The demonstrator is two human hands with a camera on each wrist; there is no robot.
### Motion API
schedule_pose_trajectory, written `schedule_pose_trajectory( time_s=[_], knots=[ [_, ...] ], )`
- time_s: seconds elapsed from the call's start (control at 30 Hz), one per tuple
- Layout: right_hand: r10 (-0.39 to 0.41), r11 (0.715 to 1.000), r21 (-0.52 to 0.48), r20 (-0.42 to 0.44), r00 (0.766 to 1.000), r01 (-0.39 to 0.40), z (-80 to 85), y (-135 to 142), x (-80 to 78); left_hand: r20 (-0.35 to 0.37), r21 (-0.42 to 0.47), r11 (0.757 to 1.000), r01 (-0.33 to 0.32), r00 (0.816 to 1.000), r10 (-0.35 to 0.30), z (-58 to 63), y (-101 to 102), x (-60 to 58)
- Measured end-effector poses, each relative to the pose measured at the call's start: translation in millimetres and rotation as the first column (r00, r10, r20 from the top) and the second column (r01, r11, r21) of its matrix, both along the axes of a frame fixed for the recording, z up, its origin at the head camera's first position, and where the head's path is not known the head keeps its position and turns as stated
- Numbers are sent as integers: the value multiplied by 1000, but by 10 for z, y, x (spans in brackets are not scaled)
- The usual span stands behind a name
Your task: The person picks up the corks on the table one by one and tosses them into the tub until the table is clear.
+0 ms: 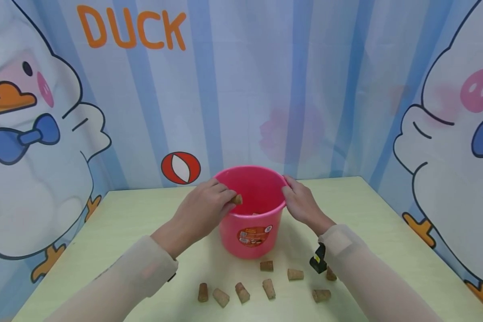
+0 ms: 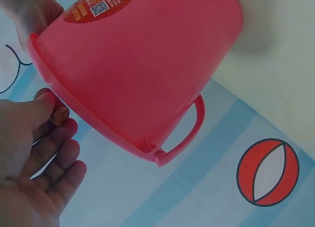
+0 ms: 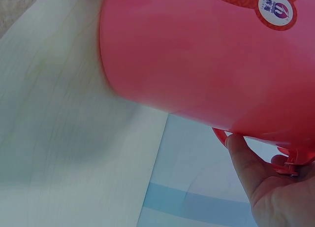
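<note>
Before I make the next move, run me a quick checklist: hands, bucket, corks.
1. Left hand pinches a cork: ok.
2. Right hand grips the bucket at its side: ok.
3. Bucket upright on the table: ok.
4. Cork clear of the rim: cannot tell; it shows close by.
5. No loose corks on the table: not ok; several lie in front.
6. Count inside the bucket: cannot tell; mostly hidden.

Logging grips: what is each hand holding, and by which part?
Left hand: a cork, pinched round its body, one end exposed. Right hand: the bucket, at its rim.
</note>
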State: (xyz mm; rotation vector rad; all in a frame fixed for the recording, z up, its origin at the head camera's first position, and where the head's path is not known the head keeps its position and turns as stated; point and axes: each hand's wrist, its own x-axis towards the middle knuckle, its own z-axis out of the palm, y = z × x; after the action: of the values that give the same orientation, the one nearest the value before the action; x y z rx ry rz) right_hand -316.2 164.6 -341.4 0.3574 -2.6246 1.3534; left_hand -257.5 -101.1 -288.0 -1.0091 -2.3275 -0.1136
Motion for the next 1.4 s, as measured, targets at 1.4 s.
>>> schedule_pose_trajectory(
  time_s=[1.4],
  knots=[
    [-3, 1000, -11, 7, 1000, 4, -2, -9, 4, 29, 42, 997, -68, 997, 67, -10, -111, 106]
  ],
)
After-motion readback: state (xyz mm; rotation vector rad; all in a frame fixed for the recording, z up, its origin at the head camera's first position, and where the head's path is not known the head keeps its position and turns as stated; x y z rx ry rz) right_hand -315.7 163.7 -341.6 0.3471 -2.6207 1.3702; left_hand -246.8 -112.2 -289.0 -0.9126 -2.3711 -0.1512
